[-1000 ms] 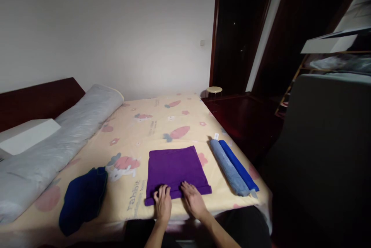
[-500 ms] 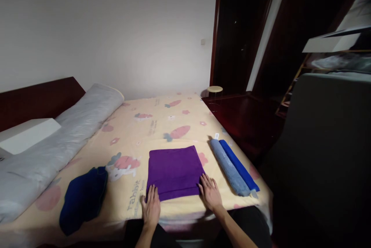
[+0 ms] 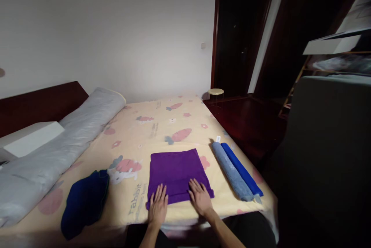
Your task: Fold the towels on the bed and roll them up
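A purple cloth [image 3: 178, 170], folded to a rough square, lies on the bed in front of me, with a narrow turned-up strip along its near edge. Over the left part of that strip, my left hand [image 3: 159, 204] rests flat, fingers stretched out. My right hand [image 3: 200, 198] presses flat on the strip farther right, its fingers extended and slightly apart. The cloth's right near corner sticks out past my right hand. To the right lie two rolled cloths side by side, a grey-blue roll [image 3: 232, 171] and a bright blue roll [image 3: 242, 168].
A crumpled dark blue cloth [image 3: 85, 201] lies at the left on the printed bed sheet [image 3: 162, 128]. A grey rolled quilt [image 3: 78, 124] and a white box [image 3: 34, 137] are by the headboard [image 3: 43, 95]. Beyond the bed stands a stool [image 3: 216, 92]; a dark panel [image 3: 327, 143] rises at right.
Both hands have moved inward along the cloth's near edge, my right hand more. The near strip now shows its right end beyond my hand. The view has shifted slightly.
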Action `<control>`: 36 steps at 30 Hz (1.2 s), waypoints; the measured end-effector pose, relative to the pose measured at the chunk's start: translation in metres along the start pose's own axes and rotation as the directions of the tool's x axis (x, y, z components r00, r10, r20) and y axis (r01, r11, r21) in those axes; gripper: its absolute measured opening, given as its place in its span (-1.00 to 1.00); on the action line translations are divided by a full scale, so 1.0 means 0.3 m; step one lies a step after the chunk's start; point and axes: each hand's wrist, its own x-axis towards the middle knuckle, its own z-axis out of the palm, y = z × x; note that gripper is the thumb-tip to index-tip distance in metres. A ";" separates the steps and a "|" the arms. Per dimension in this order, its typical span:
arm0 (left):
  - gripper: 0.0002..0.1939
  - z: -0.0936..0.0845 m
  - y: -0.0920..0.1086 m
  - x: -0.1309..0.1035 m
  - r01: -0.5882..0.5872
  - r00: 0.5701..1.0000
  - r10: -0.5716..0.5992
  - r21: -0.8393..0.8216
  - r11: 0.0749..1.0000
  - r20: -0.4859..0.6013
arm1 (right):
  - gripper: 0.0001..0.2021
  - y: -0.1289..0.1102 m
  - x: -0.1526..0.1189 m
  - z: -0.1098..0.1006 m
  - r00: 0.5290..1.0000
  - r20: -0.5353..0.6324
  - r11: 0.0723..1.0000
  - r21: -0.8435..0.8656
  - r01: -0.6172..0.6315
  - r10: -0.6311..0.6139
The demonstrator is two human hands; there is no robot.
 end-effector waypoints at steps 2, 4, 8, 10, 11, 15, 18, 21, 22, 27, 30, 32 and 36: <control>-0.48 -0.008 -0.091 -0.020 0.132 0.991 -0.131 0.077 0.988 -0.018 | -0.49 0.086 -0.013 -0.030 0.995 -0.060 0.996 -0.036 -0.087 0.085; -0.49 -0.011 -0.151 -0.034 0.246 0.969 -0.238 0.143 0.959 -0.073 | -0.48 0.154 -0.028 -0.055 0.985 -0.089 0.986 -0.072 -0.152 0.145; -0.48 -0.019 -0.140 -0.030 0.308 0.936 -0.274 0.139 0.941 -0.221 | -0.45 0.182 -0.042 -0.082 0.976 -0.111 0.973 -0.114 -0.201 0.189; -0.46 -0.029 -0.079 -0.015 0.186 0.965 -0.170 0.066 0.980 -0.202 | -0.47 0.140 -0.038 -0.083 0.988 -0.086 0.987 -0.088 -0.136 0.128; -0.45 -0.034 -0.039 -0.006 0.096 0.982 -0.092 0.015 0.995 -0.163 | -0.48 0.109 -0.032 -0.080 0.995 -0.057 0.995 -0.064 -0.082 0.079; -0.43 -0.035 0.134 0.030 -0.167 0.985 0.171 -0.199 0.966 0.006 | -0.50 -0.042 0.010 -0.038 0.986 0.095 0.990 0.065 0.128 -0.134; -0.44 -0.023 0.210 0.051 -0.190 0.977 0.208 -0.241 0.952 0.053 | -0.44 -0.114 0.050 -0.004 0.971 0.143 0.976 0.137 0.171 -0.190; -0.46 -0.022 0.183 0.061 -0.154 0.984 0.168 -0.181 0.971 0.065 | -0.49 -0.091 0.078 -0.001 0.980 0.131 0.983 0.125 0.135 -0.151; -0.47 -0.024 0.152 0.061 -0.113 0.990 0.123 -0.145 0.983 0.064 | -0.51 -0.062 0.082 -0.007 0.988 0.115 0.990 0.100 0.096 -0.107; -0.48 -0.038 -0.061 0.040 0.127 0.990 -0.132 0.094 0.987 0.047 | -0.49 0.141 0.067 -0.036 0.983 -0.048 0.981 -0.064 -0.181 0.178; -0.49 -0.047 -0.133 0.042 0.134 0.991 -0.127 0.197 0.971 -0.046 | -0.48 0.198 0.049 -0.041 0.962 -0.134 0.960 -0.120 -0.253 0.236; -0.50 -0.063 -0.141 0.059 0.090 0.991 -0.067 0.206 0.974 -0.119 | -0.50 0.185 0.041 -0.056 0.972 -0.152 0.972 -0.128 -0.197 0.177; -0.56 -0.124 -0.093 0.106 -0.156 0.977 0.172 0.131 0.979 -0.123 | -0.61 0.089 0.041 -0.108 0.987 -0.124 0.984 -0.160 0.082 -0.103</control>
